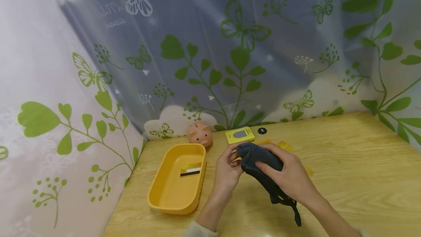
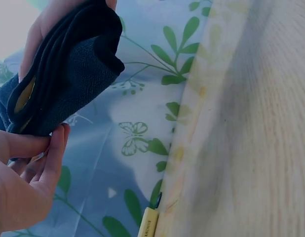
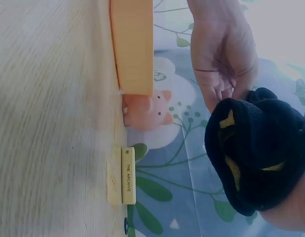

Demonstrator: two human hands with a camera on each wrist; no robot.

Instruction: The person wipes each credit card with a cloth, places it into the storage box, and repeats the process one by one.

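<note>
A dark blue cloth pouch point(image 1: 258, 156) is held up above the table between both hands, with a black cord point(image 1: 296, 213) dangling from its lower end. My left hand point(image 1: 227, 173) pinches its left edge between thumb and fingers. From the right, my right hand point(image 1: 292, 173) grips the cloth, thumb on the near side. In the right wrist view the folds of the pouch point(image 3: 263, 140) gape, and bits of yellow show inside; what they are I cannot tell. The left wrist view shows the layered black rim of the pouch point(image 2: 78, 74).
Left of the hands stands a yellow tray point(image 1: 166, 193) with a striped card point(image 1: 190, 171) in it. Behind are a pink piggy bank point(image 1: 200, 135), a yellow box point(image 1: 240, 135) and a black disc point(image 1: 262, 130). Yellow flat pieces point(image 1: 284, 145) lie beyond the right hand. A patterned curtain point(image 1: 204, 65) borders the table.
</note>
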